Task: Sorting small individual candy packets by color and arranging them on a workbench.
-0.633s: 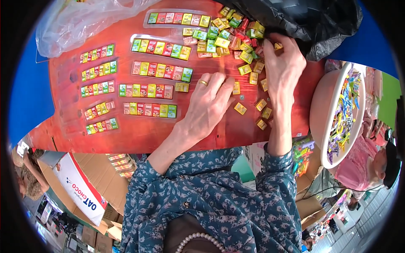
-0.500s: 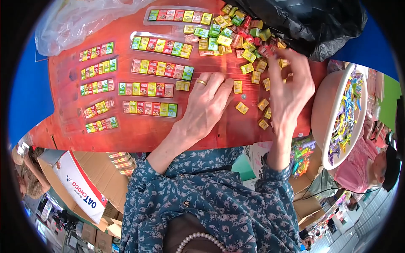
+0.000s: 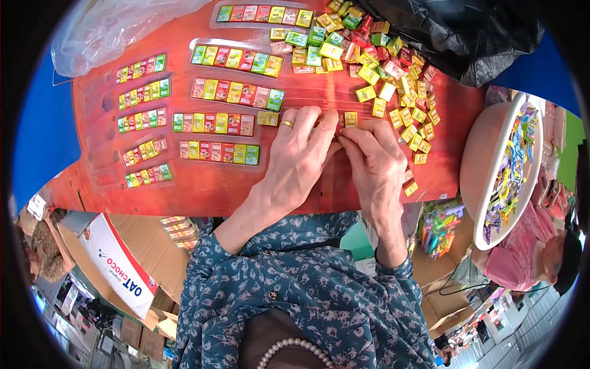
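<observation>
**Two hands pinch a small piece at the end of a sweet row**

On the red desk (image 3: 203,184) both hands meet near the middle. The left hand (image 3: 301,147), with a ring on one finger, and the right hand (image 3: 375,160) bring their fingers (image 3: 344,138) together, clenched on a small dark red piece (image 3: 338,127); what it is exactly is too hidden to tell. It sits just beside a yellow sweet (image 3: 350,118) and just right of the third row of sweets (image 3: 212,123), which ends in a lone yellow one (image 3: 267,118).

To the left lie finished rows of mixed green, yellow and red sweets, some sealed in clear strips (image 3: 236,58). A loose heap of sweets (image 3: 381,61) spreads up and right toward a black bag (image 3: 455,31). A white bowl (image 3: 485,166) of wrapped sweets stands at the right edge.

The step in hand looks like adding one more piece to a row. The next move likely calls for a small, careful placement in line with the row's end, without nudging its neighbours.
</observation>
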